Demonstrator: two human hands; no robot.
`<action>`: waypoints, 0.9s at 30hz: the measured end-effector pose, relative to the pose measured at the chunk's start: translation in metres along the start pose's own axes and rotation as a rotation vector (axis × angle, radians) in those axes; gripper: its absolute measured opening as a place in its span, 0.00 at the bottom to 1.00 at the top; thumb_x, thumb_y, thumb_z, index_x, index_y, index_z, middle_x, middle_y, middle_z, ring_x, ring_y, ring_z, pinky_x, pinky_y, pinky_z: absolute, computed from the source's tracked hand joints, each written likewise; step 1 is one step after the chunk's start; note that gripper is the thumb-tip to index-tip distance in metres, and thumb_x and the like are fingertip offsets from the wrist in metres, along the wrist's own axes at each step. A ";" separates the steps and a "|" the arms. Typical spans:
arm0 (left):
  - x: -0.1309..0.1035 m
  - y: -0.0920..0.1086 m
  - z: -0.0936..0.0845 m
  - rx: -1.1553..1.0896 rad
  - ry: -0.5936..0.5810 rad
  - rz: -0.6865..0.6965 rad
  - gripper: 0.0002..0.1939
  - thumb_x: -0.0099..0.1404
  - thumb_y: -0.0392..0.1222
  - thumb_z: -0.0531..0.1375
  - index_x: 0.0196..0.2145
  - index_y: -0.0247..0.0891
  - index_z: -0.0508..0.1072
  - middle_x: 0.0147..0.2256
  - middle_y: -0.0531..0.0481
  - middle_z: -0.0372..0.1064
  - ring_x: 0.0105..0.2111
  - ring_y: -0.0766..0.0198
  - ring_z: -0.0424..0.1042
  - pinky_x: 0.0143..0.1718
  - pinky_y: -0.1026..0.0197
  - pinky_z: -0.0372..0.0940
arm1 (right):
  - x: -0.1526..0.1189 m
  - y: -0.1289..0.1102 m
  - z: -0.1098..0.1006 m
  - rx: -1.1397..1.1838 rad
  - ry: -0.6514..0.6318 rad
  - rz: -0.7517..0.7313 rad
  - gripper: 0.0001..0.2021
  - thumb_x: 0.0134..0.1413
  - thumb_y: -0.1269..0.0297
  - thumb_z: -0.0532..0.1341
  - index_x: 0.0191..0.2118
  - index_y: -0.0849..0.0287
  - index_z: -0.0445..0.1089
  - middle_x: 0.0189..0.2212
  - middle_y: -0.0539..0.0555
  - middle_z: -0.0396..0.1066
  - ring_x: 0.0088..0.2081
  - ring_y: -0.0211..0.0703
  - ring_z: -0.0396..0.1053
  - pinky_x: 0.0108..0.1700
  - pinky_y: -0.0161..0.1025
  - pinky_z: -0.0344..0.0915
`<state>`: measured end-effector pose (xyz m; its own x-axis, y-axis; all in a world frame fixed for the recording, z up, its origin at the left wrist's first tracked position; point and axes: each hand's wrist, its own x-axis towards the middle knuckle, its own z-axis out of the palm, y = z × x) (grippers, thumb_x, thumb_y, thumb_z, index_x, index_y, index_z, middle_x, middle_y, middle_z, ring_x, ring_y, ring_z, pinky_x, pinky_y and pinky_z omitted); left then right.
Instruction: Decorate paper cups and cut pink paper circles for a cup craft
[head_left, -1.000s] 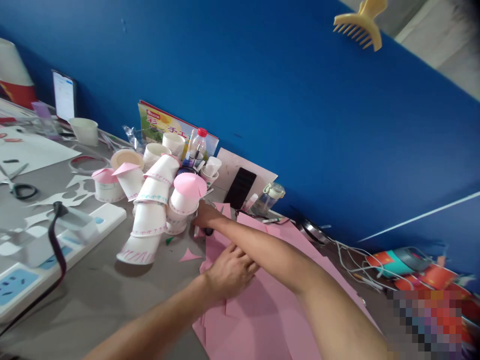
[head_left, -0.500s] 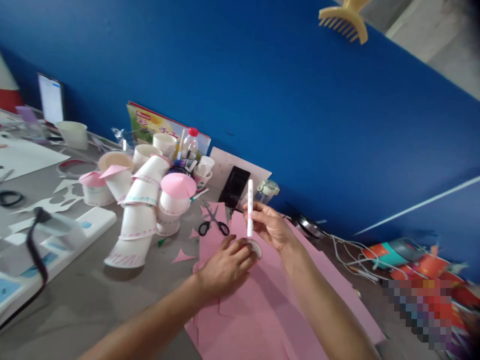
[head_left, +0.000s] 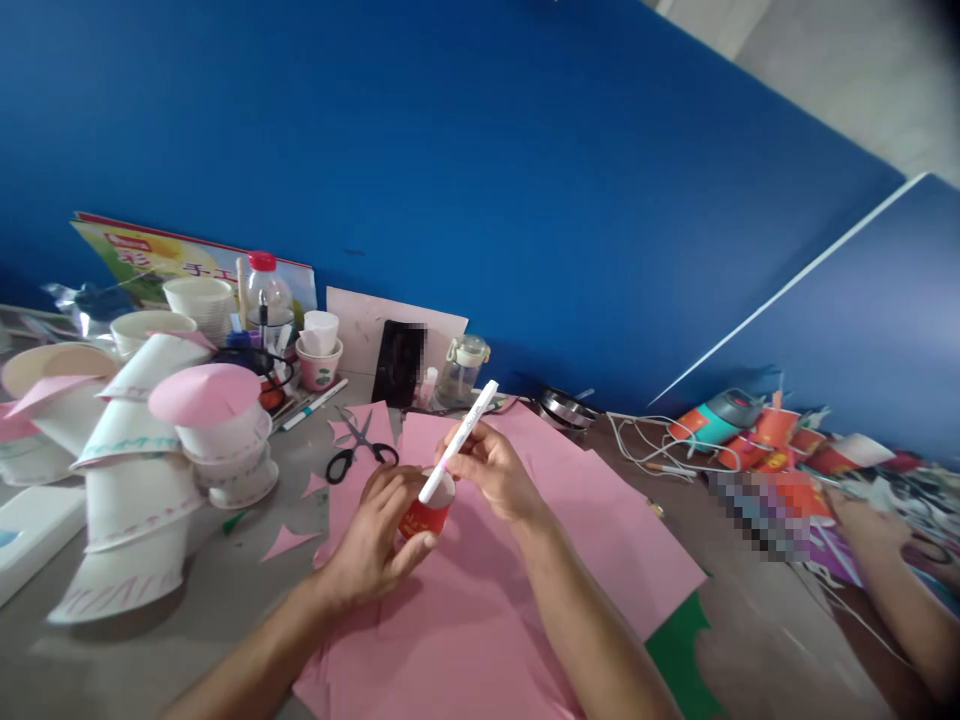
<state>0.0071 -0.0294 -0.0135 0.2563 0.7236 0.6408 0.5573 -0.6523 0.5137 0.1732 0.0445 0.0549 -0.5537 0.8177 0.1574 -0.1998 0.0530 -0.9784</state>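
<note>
My left hand (head_left: 382, 535) curls round a small red paper cup (head_left: 429, 518) with a white inside, and part of the cup is hidden behind the fingers. A white marker (head_left: 466, 436) is pinched in my right hand (head_left: 495, 472). It slants, with its lower end in front of the cup's rim; whether the two touch I cannot tell. Beneath both hands lie sheets of pink paper (head_left: 465, 620). Black-handled scissors (head_left: 361, 448) rest spread apart on the paper, to the left of the cup.
Stacked white paper cups (head_left: 142, 490) with pink paper tops stand at the left. Behind them are a bottle (head_left: 268, 295) with a red cap and a dark phone (head_left: 399, 362). A glass jar (head_left: 461, 368) stands farther right. At the right edge another person's arm (head_left: 896, 570) reaches over cluttered items.
The view has swung right, bringing another person's arm in. The marker has tipped from upright to slanting. More of the cup's red side shows, with my left thumb in front.
</note>
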 end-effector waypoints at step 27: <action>0.002 -0.006 0.001 0.248 -0.030 0.180 0.14 0.62 0.31 0.59 0.46 0.37 0.69 0.42 0.42 0.74 0.49 0.50 0.67 0.53 0.41 0.61 | -0.007 0.013 -0.046 0.154 0.257 0.040 0.10 0.51 0.57 0.64 0.32 0.60 0.72 0.21 0.49 0.71 0.23 0.35 0.64 0.28 0.34 0.60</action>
<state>0.0046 -0.0236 -0.0155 0.3900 0.6102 0.6896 0.6759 -0.6983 0.2357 0.2112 0.0658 0.0354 -0.3453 0.9365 0.0605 -0.3128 -0.0540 -0.9483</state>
